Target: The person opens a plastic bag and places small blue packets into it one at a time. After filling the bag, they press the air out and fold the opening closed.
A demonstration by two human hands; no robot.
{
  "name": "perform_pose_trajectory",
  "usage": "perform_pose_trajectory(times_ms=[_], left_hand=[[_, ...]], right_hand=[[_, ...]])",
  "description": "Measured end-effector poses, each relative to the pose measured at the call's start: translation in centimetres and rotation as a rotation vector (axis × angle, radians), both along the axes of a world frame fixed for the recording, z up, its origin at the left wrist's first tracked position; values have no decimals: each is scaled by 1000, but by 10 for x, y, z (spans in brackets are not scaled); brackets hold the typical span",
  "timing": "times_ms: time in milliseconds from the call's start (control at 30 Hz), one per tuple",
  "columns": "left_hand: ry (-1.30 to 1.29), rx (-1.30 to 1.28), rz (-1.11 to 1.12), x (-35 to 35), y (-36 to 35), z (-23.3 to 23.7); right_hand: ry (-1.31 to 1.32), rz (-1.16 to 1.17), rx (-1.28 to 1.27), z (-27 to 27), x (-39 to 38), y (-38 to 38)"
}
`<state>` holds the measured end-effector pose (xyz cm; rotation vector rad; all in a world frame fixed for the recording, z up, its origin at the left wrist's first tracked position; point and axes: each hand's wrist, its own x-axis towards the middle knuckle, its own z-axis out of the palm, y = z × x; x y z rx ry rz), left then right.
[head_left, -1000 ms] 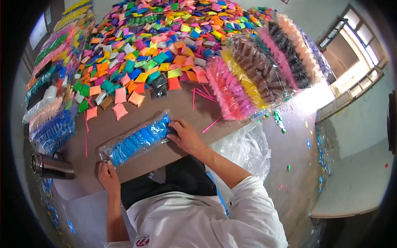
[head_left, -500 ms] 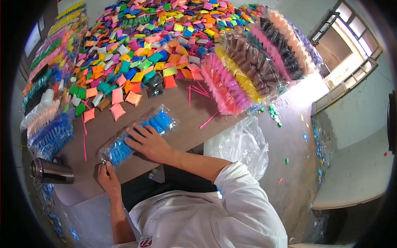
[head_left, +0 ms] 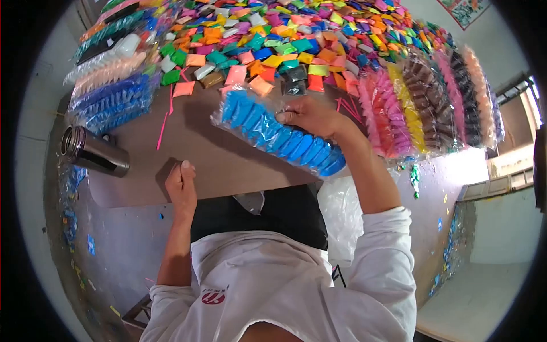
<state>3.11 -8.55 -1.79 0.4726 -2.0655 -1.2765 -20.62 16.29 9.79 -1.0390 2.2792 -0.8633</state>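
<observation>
A long clear bag of blue packets (head_left: 273, 134) hangs above the table, slanting down to the right. My right hand (head_left: 312, 117) grips its upper edge near the middle, thumb and fingers pinched on the plastic. My left hand (head_left: 182, 181) is closed near the table's front edge, away from the bag; whether anything small is between its fingers is hidden. Behind the bag, an orange packet (head_left: 261, 86) and a black packet (head_left: 294, 74) lie at the near edge of a large pile of coloured packets (head_left: 268, 43).
A steel flask (head_left: 95, 151) lies on the table (head_left: 142, 191) at the left. Bagged blue rows (head_left: 117, 105) are stacked behind it. More bagged rows (head_left: 421, 108) stand at the right. Pink strips (head_left: 162, 131) lie on the table; clear plastic (head_left: 340, 216) hangs below its edge.
The blue bag has been lifted off the table by my right hand and moved right. My left hand has let go of the bag's end. The camera view has shifted.
</observation>
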Motion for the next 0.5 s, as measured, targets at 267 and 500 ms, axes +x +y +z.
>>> perform_pose_trajectory(times_ms=[267, 500], left_hand=[[-3, -21, -14, 1, 2, 4], [-13, -90, -13, -2, 4, 3]], right_hand=[[265, -5, 256, -60, -13, -3], [-39, -101, -7, -57, -20, 17]])
